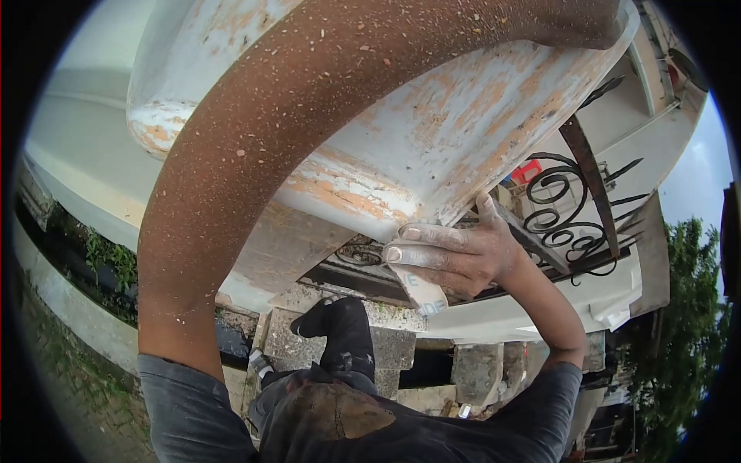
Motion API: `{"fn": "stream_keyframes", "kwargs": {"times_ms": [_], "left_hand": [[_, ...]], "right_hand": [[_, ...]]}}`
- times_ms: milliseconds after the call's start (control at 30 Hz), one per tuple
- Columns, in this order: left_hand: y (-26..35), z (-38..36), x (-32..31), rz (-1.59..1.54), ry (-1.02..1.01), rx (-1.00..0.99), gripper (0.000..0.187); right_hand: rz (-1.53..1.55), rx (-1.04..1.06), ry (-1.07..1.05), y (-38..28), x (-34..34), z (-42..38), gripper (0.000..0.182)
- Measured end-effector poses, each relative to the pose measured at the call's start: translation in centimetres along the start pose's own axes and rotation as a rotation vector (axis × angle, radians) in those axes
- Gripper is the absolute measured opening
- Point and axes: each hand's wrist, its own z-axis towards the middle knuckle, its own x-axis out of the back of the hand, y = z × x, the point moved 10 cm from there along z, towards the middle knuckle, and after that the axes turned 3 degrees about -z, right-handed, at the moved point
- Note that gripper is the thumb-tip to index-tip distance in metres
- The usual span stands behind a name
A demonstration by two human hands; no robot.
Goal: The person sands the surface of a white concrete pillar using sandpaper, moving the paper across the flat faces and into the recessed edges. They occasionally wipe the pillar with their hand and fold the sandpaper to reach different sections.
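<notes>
My right hand (459, 251), coated in pale dust, presses a folded piece of sandpaper (424, 292) between its fingers. Blue letters show on the paper's back. The fingertips are at the lower edge of a white ledge (401, 154) with worn, orange-tinged patches. Across the upper view stretches my left arm, speckled with paint flakes. Its far end, where my left hand (590, 27) is, rests near the ledge's upper right edge; the fingers cannot be made out there.
Black scrolled ironwork (567, 201) with pointed spikes stands right of the ledge. Below are stone blocks (394, 347) and my dark-clothed leg and foot. Plants and a paved strip lie at the left, a tree (683, 324) at the right. A red object (527, 171) shows behind the ironwork.
</notes>
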Motion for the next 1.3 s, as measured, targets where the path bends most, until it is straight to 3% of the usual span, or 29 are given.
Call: {"fn": "stream_keyframes", "kwargs": {"times_ms": [67, 133, 167, 300, 367, 500, 567, 600, 700, 767, 800, 867, 967, 1067, 1133, 1233, 1300], "left_hand": [[0.2, -0.1, -0.1, -0.007, -0.006, -0.006, 0.024], [-0.1, -0.2, -0.1, -0.006, -0.003, 0.001, 0.024], [0.1, -0.1, 0.0, 0.001, 0.001, -0.005, 0.024], [0.0, -0.4, 0.1, -0.004, -0.002, -0.002, 0.024], [-0.1, -0.2, 0.2, 0.002, 0.002, -0.009, 0.024], [-0.2, -0.4, 0.3, -0.005, 0.000, -0.004, 0.023], [-0.2, -0.3, 0.4, 0.002, 0.004, -0.009, 0.023], [-0.1, -0.3, 0.5, 0.001, 0.001, -0.014, 0.023], [-0.2, -0.5, 0.5, 0.001, -0.001, -0.011, 0.023], [0.0, -0.3, 0.7, 0.008, 0.001, -0.026, 0.023], [0.1, -0.5, 0.7, 0.006, -0.003, -0.023, 0.023], [-0.1, -0.6, 0.6, 0.004, -0.002, -0.017, 0.023], [0.0, -0.4, 0.8, 0.008, -0.002, -0.024, 0.023], [-0.1, -0.7, 0.9, 0.003, -0.002, -0.016, 0.022], [-0.1, -0.5, 1.0, 0.006, -0.002, -0.020, 0.022], [0.0, -0.6, 0.9, 0.006, -0.007, -0.029, 0.022], [-0.2, -0.6, 1.2, 0.010, -0.009, -0.024, 0.022]], "right_hand": [[-0.236, -0.110, 0.167, 3.5, -3.4, -5.0, 0.024], [-0.220, -0.089, 0.150, 3.1, -3.3, -5.1, 0.024], [-0.105, -0.014, 0.074, 1.2, -0.6, -1.5, 0.024], [-0.276, -0.115, 0.188, 2.5, 2.1, -0.1, 0.025], [-0.238, -0.028, 0.096, 1.4, 1.1, -0.2, 0.025], [-0.296, -0.159, 0.232, 2.8, 2.7, -0.5, 0.024], [-0.130, -0.168, 0.305, 1.8, 1.1, -1.2, 0.022], [-0.117, -0.072, 0.163, 0.9, 0.6, -1.2, 0.022], [-0.328, -0.311, 0.133, 4.8, 2.1, -2.0, 0.021], [-0.241, -0.127, 0.113, 2.3, 2.3, -0.1, 0.022], [-0.200, 0.080, 0.012, 0.3, 1.4, 0.1, 0.023], [-0.157, -0.108, 0.036, 3.1, 0.6, -2.1, 0.029], [-0.003, 0.024, -0.030, -1.4, -0.6, -0.5, 0.028], [-0.098, -0.205, 0.150, 1.9, 0.4, -1.1, 0.026], [0.016, -0.064, 0.022, -0.3, 0.5, 0.8, 0.023], [-0.093, -0.065, 0.064, 0.8, 1.4, 0.7, 0.024], [0.016, -0.067, 0.015, -0.2, 0.5, 0.7, 0.026]]}}
